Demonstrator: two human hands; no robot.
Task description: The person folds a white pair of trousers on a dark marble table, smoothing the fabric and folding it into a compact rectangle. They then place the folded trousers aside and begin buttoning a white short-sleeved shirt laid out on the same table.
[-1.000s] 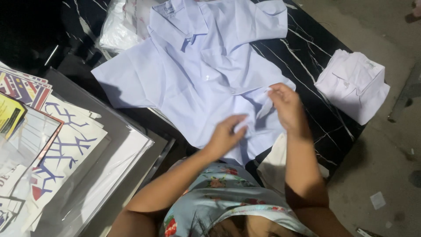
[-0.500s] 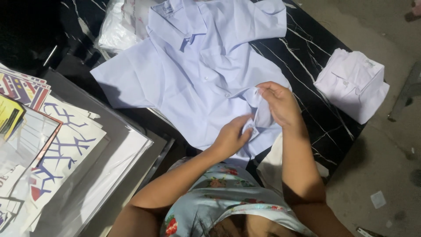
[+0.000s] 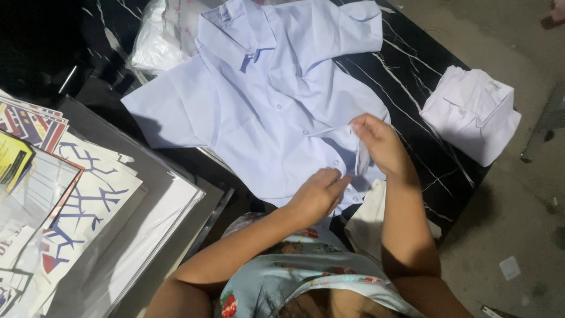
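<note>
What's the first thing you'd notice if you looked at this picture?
A big pale blue shirt lies spread flat on a black marble-patterned table, right in the middle. The left hand and right hand pinch its front edge near the bottom buttons. A folded white shirt sits at the table's right corner, and printed sheets are stacked at the left.

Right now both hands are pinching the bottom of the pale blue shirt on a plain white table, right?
Not quite. The head view shows the table is black with white veins. The left hand and right hand do pinch the pale blue shirt near its hem.
</note>
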